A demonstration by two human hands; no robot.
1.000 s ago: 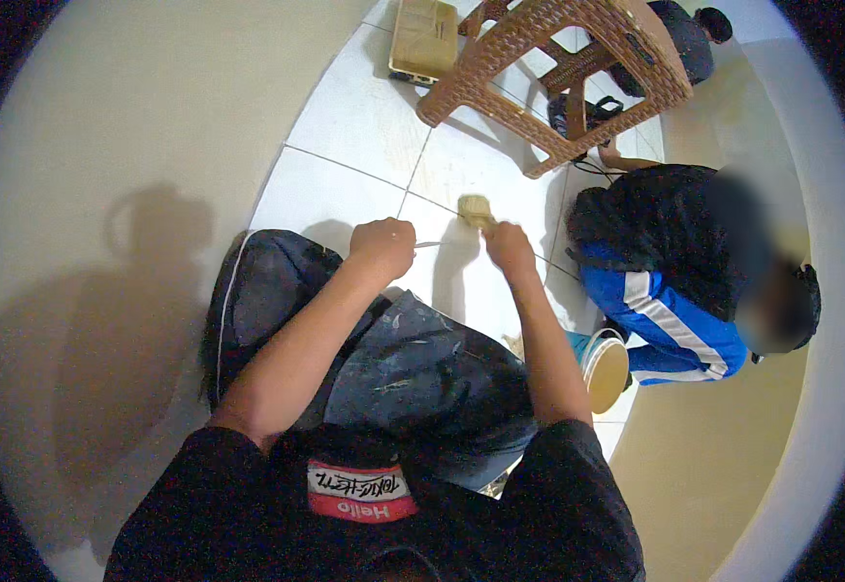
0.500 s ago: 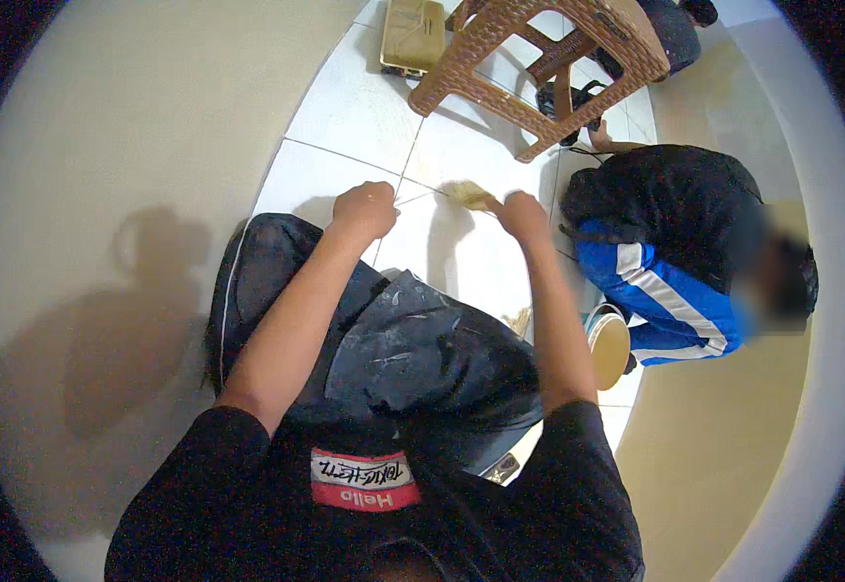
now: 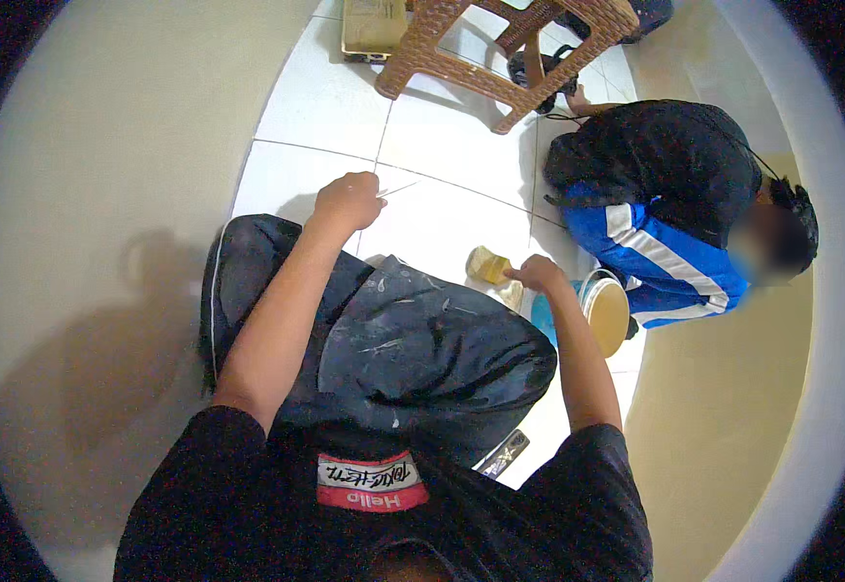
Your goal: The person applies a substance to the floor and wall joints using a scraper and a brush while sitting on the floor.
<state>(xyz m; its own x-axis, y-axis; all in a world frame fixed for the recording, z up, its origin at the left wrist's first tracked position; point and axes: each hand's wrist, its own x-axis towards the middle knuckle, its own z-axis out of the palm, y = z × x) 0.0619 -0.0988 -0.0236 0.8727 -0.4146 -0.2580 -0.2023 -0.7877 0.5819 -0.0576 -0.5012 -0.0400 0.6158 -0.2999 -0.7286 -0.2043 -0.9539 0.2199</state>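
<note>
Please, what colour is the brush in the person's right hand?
The brush is yellowish; the head view shows it best.

My feed shows white tiles glaring toward twelve o'clock, a soft shadow at nine, edges fisheye-bent into black.

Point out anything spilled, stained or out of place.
Pale streaks on the dark trousers look odd against the plain cloth. A tan patch also shows between the brush and bucket; I cannot tell whether it is a spill.
</note>
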